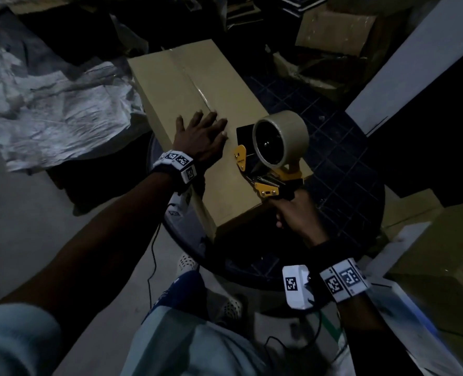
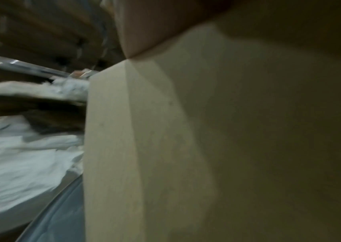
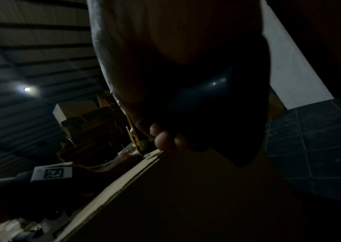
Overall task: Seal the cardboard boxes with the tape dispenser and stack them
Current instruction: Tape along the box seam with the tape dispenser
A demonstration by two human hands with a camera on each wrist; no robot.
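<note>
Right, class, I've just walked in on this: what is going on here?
A person is sealing a cardboard box that lies on a round dark table. The left hand rests flat on the top of the box with fingers spread, beside the taped centre seam. The right hand grips the handle of a yellow tape dispenser at the near end of the box. More cardboard boxes lie in the dim background.

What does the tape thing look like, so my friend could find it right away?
Find the long cardboard box in the middle, lying on a round dark table. At its near right corner, the right hand grips the tape dispenser. It is the only yellow thing there, topped by a big tan tape roll.
</note>
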